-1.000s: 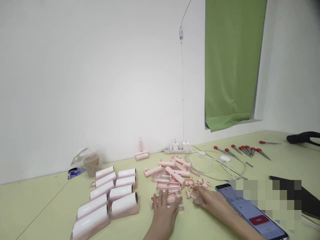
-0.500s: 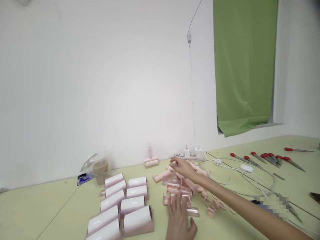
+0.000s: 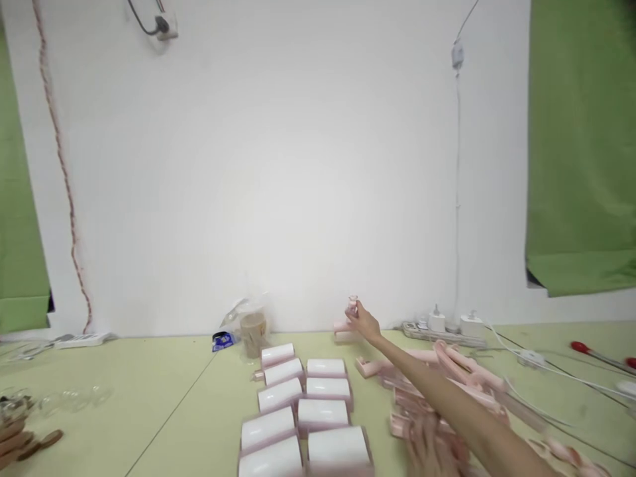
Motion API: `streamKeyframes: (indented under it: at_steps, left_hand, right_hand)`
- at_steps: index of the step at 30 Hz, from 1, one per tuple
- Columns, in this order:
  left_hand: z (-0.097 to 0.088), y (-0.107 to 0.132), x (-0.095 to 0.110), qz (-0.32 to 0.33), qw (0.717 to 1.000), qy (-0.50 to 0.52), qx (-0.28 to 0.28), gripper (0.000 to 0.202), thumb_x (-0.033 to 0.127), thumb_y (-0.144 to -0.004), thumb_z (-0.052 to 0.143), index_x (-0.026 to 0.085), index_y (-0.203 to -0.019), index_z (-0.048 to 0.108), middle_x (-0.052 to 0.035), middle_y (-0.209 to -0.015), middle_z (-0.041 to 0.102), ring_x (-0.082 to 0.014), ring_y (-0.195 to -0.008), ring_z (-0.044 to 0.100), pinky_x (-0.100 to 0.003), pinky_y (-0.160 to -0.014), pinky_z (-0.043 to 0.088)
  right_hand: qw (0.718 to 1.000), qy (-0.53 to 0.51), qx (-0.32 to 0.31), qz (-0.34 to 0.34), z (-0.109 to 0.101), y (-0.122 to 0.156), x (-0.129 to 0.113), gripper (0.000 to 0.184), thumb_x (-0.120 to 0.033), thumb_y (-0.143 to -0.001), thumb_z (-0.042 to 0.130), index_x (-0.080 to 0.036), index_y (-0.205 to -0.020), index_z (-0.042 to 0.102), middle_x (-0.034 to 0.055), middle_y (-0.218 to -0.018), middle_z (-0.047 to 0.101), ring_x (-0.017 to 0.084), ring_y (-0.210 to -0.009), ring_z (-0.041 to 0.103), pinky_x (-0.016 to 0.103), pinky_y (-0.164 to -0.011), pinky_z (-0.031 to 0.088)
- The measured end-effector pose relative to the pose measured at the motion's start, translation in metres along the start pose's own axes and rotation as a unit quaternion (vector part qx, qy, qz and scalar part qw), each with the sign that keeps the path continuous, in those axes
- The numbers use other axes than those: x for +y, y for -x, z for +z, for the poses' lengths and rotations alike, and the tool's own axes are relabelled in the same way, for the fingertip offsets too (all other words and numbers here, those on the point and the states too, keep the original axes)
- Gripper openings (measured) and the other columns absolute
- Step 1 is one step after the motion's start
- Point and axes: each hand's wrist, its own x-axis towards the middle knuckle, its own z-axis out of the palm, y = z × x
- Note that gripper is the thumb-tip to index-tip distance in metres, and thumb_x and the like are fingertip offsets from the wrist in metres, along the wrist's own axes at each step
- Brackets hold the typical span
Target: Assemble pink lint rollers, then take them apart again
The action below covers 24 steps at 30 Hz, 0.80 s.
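The right hand (image 3: 365, 324) pinches one pink roller (image 3: 346, 334) by its handle (image 3: 352, 307) beside the wall (image 3: 298, 165); the left hand (image 3: 429, 449), blurred, appears to touch pink parts (image 3: 398, 426), its grip impossible to tell. Nine white rolls (image 3: 324, 412) lie on the tabletop (image 3: 124, 384).

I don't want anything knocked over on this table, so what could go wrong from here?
The right hand is at the upright pink roller by the wall; a clumsy touch might tip it. The forearm reaches across the loose pink parts, so a low sweep could scatter them. The white rolls sit close together, so bumping one might shift its neighbours.
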Motion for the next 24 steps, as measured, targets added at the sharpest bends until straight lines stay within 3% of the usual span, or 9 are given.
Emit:
streamKeyframes:
  at_steps: [2, 6, 9, 11, 14, 17, 19, 21, 24]
  left_hand:
    - [-0.043, -0.023, 0.008, 0.036, 0.995, 0.085, 0.037, 0.033, 0.011, -0.065, 0.049, 0.016, -0.097, 0.047, -0.0147, -0.103, 0.057, -0.0271, -0.099, 0.051, -0.046, -0.084, 0.041]
    - [-0.115, -0.061, 0.004, 0.053, 0.988, 0.145, 0.021, 0.042, 0.005, -0.069, 0.047, 0.018, -0.107, 0.033, -0.0139, -0.113, 0.044, -0.0221, -0.109, 0.043, -0.04, -0.084, 0.043]
    - [-0.137, -0.061, -0.003, -0.069, 0.982, 0.177, 0.016, 0.049, 0.011, -0.071, 0.055, 0.021, -0.109, 0.026, -0.014, -0.12, 0.035, -0.0233, -0.116, 0.037, -0.042, -0.089, 0.039]
    - [-0.142, -0.053, -0.003, -0.18, 0.953, 0.226, -0.09, 0.061, 0.02, -0.066, 0.062, 0.02, -0.113, 0.022, -0.0147, -0.121, 0.034, -0.0266, -0.117, 0.036, -0.045, -0.091, 0.035]
    - [-0.143, -0.04, -0.001, -0.302, 0.835, 0.335, -0.315, 0.068, 0.024, -0.062, 0.063, 0.019, -0.114, 0.02, -0.0113, -0.111, 0.043, -0.0249, -0.103, 0.049, -0.041, -0.087, 0.04]
    - [-0.14, -0.034, 0.0, -0.331, 0.764, 0.39, -0.394, 0.063, 0.022, -0.064, 0.06, 0.019, -0.112, 0.019, -0.0088, -0.108, 0.046, -0.021, -0.094, 0.053, -0.036, -0.084, 0.043]
    - [-0.138, -0.033, -0.001, -0.317, 0.773, 0.379, -0.397, 0.059, 0.022, -0.065, 0.058, 0.018, -0.112, 0.022, -0.0095, -0.109, 0.047, -0.0219, -0.099, 0.051, -0.038, -0.088, 0.039]
    - [-0.138, -0.033, -0.004, -0.302, 0.814, 0.332, -0.368, 0.061, 0.023, -0.064, 0.057, 0.016, -0.114, 0.023, -0.0122, -0.114, 0.043, -0.0252, -0.11, 0.043, -0.042, -0.095, 0.031]
    - [-0.146, -0.037, -0.007, -0.258, 0.889, 0.281, -0.255, 0.071, 0.023, -0.059, 0.057, 0.014, -0.121, 0.023, -0.0146, -0.129, 0.028, -0.0284, -0.124, 0.022, -0.045, -0.103, 0.016]
  right_hand:
    - [0.999, 0.0, 0.032, -0.022, -0.024, 0.017, 0.001, 0.03, -0.034, -0.086, 0.045, -0.016, -0.109, 0.046, 0.0033, -0.086, 0.059, 0.017, -0.076, 0.058, 0.033, -0.068, 0.045]
    - [0.993, -0.001, 0.088, -0.073, -0.088, 0.071, 0.004, 0.027, -0.042, -0.083, 0.042, -0.022, -0.102, 0.043, -0.0002, -0.077, 0.059, 0.019, -0.073, 0.058, 0.027, -0.062, 0.04]
    - [0.99, -0.006, 0.086, -0.108, -0.123, 0.135, 0.011, 0.025, -0.046, -0.081, 0.043, -0.022, -0.088, 0.044, -0.0018, -0.07, 0.059, 0.016, -0.064, 0.057, 0.023, -0.056, 0.037]
    - [0.989, -0.014, 0.053, -0.139, -0.13, 0.18, 0.017, 0.024, -0.045, -0.08, 0.045, -0.021, -0.08, 0.043, -0.0026, -0.065, 0.058, 0.014, -0.058, 0.055, 0.021, -0.05, 0.035]
    - [0.987, 0.0, 0.019, -0.158, -0.124, 0.23, 0.029, 0.02, -0.04, -0.079, 0.049, -0.021, -0.074, 0.042, -0.0037, -0.06, 0.057, 0.013, -0.053, 0.054, 0.02, -0.047, 0.032]
    - [0.988, 0.009, 0.041, -0.149, -0.121, 0.247, 0.036, 0.018, -0.036, -0.078, 0.051, -0.02, -0.073, 0.043, -0.0035, -0.057, 0.058, 0.014, -0.049, 0.055, 0.021, -0.046, 0.032]
    - [0.985, -0.02, 0.103, -0.139, -0.13, 0.248, 0.035, 0.019, -0.037, -0.078, 0.05, -0.02, -0.071, 0.043, -0.0032, -0.054, 0.056, 0.013, -0.046, 0.053, 0.021, -0.044, 0.034]
    - [0.97, -0.065, 0.194, -0.13, -0.146, 0.25, 0.032, 0.02, -0.037, -0.078, 0.05, -0.02, -0.07, 0.044, -0.0039, -0.051, 0.052, 0.011, -0.041, 0.049, 0.021, -0.04, 0.034]
    - [0.938, -0.111, 0.289, -0.155, -0.168, 0.266, 0.031, 0.015, -0.033, -0.078, 0.052, -0.019, -0.075, 0.048, -0.0006, -0.061, 0.055, 0.011, -0.044, 0.05, 0.021, -0.04, 0.039]
